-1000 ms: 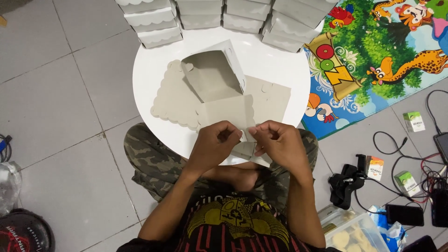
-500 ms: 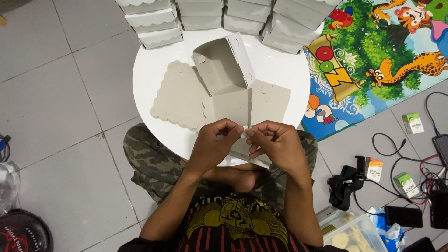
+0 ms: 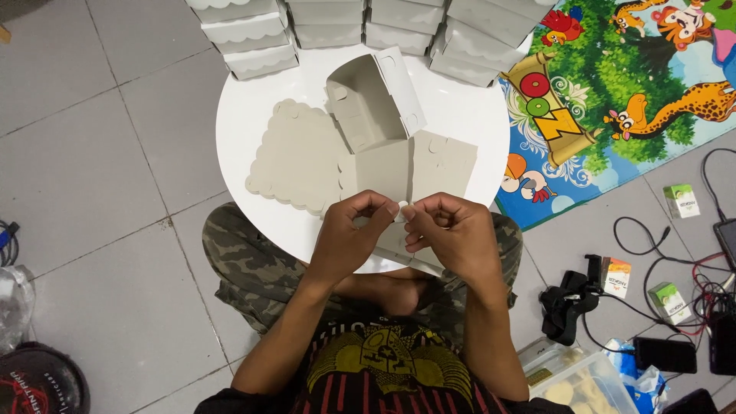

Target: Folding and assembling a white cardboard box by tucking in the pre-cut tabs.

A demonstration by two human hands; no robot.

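Grey die-cut cardboard box blank point(image 3: 383, 146) lies on the round white table point(image 3: 253, 115), its near edge under your hands. Since a second ago the far panels have risen from lying low to standing as an open-topped shell, so the folding is taking shape. Your left hand point(image 3: 349, 234) and right hand point(image 3: 448, 234) are both curled tight, fingertips pinching the near flap where they meet. Finished white scalloped boxes point(image 3: 253, 34) line the far rim.
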